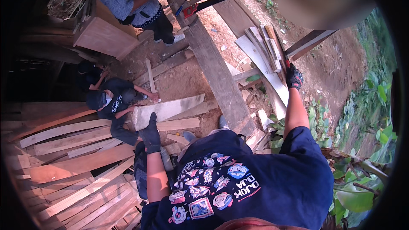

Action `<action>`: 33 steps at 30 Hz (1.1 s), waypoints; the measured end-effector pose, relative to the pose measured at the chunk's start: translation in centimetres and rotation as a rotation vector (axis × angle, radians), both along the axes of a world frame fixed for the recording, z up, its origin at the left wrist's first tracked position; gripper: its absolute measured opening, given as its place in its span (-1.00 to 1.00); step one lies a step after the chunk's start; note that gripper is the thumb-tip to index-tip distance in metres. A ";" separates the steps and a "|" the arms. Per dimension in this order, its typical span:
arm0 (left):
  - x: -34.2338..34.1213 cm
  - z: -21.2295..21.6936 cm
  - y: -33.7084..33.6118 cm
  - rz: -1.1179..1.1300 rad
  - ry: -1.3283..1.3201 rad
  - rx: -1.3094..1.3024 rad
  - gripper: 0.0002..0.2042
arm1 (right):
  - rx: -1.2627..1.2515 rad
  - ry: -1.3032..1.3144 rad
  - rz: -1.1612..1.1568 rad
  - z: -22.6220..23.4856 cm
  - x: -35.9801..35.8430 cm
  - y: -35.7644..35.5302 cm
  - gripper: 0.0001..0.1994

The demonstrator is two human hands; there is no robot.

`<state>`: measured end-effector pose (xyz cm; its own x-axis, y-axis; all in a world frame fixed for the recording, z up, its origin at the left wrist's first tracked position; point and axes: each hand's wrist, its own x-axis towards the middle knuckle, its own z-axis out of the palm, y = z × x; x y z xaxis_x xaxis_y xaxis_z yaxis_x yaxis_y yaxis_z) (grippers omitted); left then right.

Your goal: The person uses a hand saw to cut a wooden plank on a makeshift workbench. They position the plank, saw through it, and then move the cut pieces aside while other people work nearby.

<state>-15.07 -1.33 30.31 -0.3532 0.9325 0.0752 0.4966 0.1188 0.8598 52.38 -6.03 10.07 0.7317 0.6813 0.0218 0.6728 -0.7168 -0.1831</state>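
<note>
My left hand, in a dark glove, grips the near edge of a short pale wooden board, with a finger reaching over its face. A crouching person's hand is close to the board's left end. Stretched out to the right, my right hand wears a black glove with red marks and closes round the red handle of a handsaw. The saw's dark blade lies partly hidden alongside a stack of narrow wood strips, which rests on a pale plank.
Two people crouch at left; another person stands beyond, holding a stick. A second red-handled saw lies on the long plank bench. Many loose boards cover the lower left. Plants edge the right.
</note>
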 end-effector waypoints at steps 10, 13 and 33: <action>0.1 0.5 1.8 -0.021 0.082 -0.051 -0.38 | -0.127 0.030 -0.039 0.5 0.0 -0.4 -0.37; 0.4 0.5 2.3 -0.061 0.043 -0.025 -0.40 | -0.048 -0.141 -0.072 4.9 -2.3 -0.1 -0.36; -3.6 2.3 -1.9 -0.621 -0.023 -0.270 -0.64 | 0.006 0.664 1.267 15.5 -42.5 2.8 -0.33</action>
<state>-18.65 -3.25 32.63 0.2551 0.9480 -0.1901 0.5240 0.0296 0.8512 9.92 -3.28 25.58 -0.4841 0.8720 -0.0727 0.6367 0.2941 -0.7128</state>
